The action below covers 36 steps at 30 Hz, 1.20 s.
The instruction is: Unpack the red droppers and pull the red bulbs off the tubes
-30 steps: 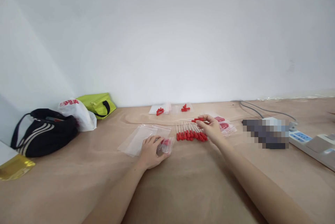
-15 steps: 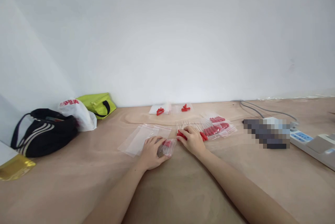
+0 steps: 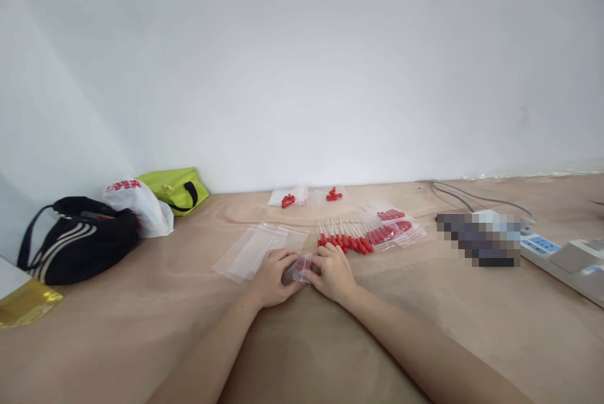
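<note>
And bare forearms are being shown on both sides: the left forearm (image 3: 210, 341) is being marked by one small spot (image 3: 242, 307) near the wrist (image 3: 256, 299), while the right forearm (image 3: 406, 336) is being seen tapering smoothly. Left hand (image 3: 274, 277) and right hand (image 3: 334, 273) are being left uncovered too.

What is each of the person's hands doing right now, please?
Left hand: curled around a small clear bag, holding it.
Right hand: fingers at the same bag's right end; whether they grip it cannot be told.
</note>
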Each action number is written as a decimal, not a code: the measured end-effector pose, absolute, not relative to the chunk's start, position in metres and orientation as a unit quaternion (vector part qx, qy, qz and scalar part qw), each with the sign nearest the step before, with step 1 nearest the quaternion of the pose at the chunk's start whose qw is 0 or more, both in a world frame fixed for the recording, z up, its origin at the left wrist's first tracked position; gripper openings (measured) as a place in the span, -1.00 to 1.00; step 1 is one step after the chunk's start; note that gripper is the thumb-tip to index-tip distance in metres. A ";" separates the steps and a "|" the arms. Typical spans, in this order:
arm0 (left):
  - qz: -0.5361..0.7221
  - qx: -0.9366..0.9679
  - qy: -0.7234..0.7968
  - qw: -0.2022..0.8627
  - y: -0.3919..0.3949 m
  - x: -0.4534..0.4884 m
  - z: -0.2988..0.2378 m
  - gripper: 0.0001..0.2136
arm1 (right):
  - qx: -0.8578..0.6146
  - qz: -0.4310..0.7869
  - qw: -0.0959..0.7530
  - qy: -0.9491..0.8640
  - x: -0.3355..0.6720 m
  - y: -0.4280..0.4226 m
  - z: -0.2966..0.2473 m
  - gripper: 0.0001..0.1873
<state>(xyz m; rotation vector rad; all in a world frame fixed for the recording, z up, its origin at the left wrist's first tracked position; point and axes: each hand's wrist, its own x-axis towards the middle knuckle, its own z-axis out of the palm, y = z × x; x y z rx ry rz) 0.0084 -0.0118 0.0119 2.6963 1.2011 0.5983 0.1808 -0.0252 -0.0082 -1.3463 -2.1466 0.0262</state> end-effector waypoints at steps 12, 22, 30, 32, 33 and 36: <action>0.154 0.895 0.406 0.104 -0.009 0.005 0.008 -0.45 | -0.548 0.038 0.216 -0.807 0.179 -0.029 0.003 -0.81; 0.111 0.890 0.427 0.118 -0.009 0.003 0.009 -0.36 | -0.572 0.079 0.159 -0.801 0.176 -0.037 0.018 -0.74; 0.107 0.889 0.429 0.118 -0.007 0.003 0.006 -0.33 | -0.537 0.155 0.185 -0.808 0.188 -0.031 0.025 -0.85; 0.106 0.887 0.434 0.117 -0.008 0.003 0.007 -0.31 | -0.511 0.174 0.199 -0.818 0.194 -0.027 0.028 -0.88; 0.105 0.886 0.436 0.116 -0.008 0.004 0.007 -0.31 | -0.496 0.191 0.216 -0.819 0.196 -0.025 0.029 -0.87; 0.101 0.883 0.445 0.115 -0.010 0.005 0.010 -0.29 | -0.465 0.269 0.300 -0.788 0.207 -0.015 0.031 -0.87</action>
